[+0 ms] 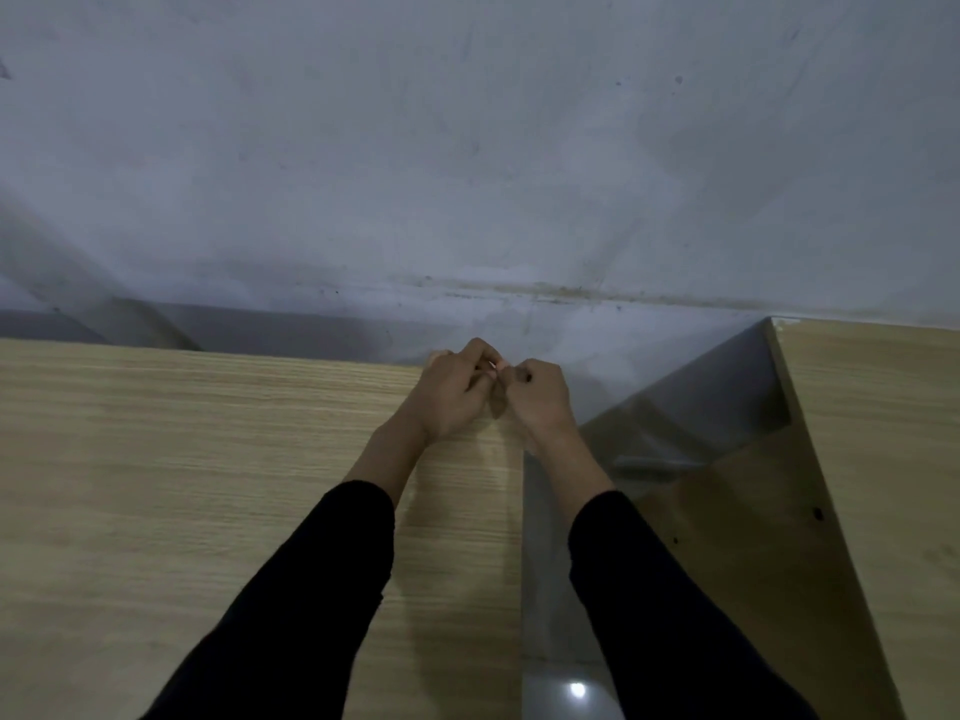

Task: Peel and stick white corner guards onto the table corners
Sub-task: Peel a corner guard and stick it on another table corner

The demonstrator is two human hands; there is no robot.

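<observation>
Pinching a pale sliver, likely the guard [497, 367], at the one-o'clock corner of the table [208, 459] with curled fingers of left hand [447, 394] and right hand [537, 397]; best peeled slowly, keeping fingertips off adhesive, then pressed squarely.

Two hands show, the left [452, 394] and the right [537, 400], and two black sleeves, left [311, 589] and right [660, 605]. Between the fingertips sits one small pale piece [497, 365], mostly hidden; whether more lie under the curled fingers cannot be told. There is one light wooden desk [182, 459], one second wooden unit [872, 433] to its right with two small dark holes [818, 513] in its side panel, one grey wall [467, 148], and one bright spot of light [577, 690] on the floor [543, 563].
</observation>
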